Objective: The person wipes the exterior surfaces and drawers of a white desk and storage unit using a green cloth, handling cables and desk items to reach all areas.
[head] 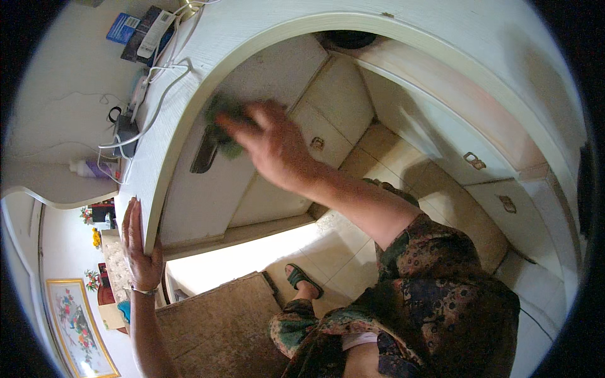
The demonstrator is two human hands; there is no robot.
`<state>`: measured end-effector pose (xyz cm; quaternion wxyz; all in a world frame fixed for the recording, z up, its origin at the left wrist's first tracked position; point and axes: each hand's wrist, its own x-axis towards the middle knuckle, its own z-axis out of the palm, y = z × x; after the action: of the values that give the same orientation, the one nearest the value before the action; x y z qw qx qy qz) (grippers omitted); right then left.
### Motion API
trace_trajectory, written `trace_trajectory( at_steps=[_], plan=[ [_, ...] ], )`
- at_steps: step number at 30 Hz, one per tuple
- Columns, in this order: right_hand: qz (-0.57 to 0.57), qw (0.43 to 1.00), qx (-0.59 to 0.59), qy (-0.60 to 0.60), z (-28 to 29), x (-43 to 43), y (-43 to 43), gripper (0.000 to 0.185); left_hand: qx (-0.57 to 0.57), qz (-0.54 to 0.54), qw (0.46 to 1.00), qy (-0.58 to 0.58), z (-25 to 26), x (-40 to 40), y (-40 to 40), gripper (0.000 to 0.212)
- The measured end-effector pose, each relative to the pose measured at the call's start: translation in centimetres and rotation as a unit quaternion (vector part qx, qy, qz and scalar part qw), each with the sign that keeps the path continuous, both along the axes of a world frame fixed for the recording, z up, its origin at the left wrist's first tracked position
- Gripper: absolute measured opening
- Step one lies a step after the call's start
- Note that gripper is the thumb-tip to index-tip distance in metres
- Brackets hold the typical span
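Note:
My right hand (279, 146), blurred by motion, holds a dark green cloth or scrubbing pad (231, 150) against a pale drawer front (279, 66) under the desk. Just below the pad, a dark recessed handle (203, 153) is set in that front. Part of the pad is hidden by my fingers. My left hand (141, 253), with a bracelet at the wrist, grips the rim of the white curved desktop (146, 156). Its fingers lie flat on top and the thumb curls around the edge.
White cables (163, 113), small boxes (153, 35) and a bottle (94, 167) sit on the desk at left. Cabinet doors with metal pulls (474, 160) stand to the right. A brown panel (222, 321) is near my slippered foot (302, 281).

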<state>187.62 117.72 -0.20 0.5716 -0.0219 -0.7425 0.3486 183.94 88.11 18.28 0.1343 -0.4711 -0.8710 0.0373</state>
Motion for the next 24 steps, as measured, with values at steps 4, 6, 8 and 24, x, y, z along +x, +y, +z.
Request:
trace_trajectory(
  at_steps=[4,6,8,24],
  plan=[
    [0.033,0.998,0.047,-0.021,-0.7,0.4,0.6,0.063,-0.008,0.001,1.000,-0.003,0.3,0.2,0.1,0.065],
    [0.030,0.999,0.022,-0.021,-0.7,0.5,1.5,0.064,-0.011,-0.005,1.000,0.007,0.2,0.1,0.0,0.066],
    [0.009,1.000,-0.015,-0.020,-0.8,0.5,1.7,0.068,-0.011,0.001,1.000,0.011,0.3,-0.1,-0.4,0.068],
    [0.317,0.925,0.142,-0.157,-6.2,3.1,-14.0,0.046,0.009,0.004,1.000,0.008,-0.1,-0.1,-0.1,0.076]
  ],
)
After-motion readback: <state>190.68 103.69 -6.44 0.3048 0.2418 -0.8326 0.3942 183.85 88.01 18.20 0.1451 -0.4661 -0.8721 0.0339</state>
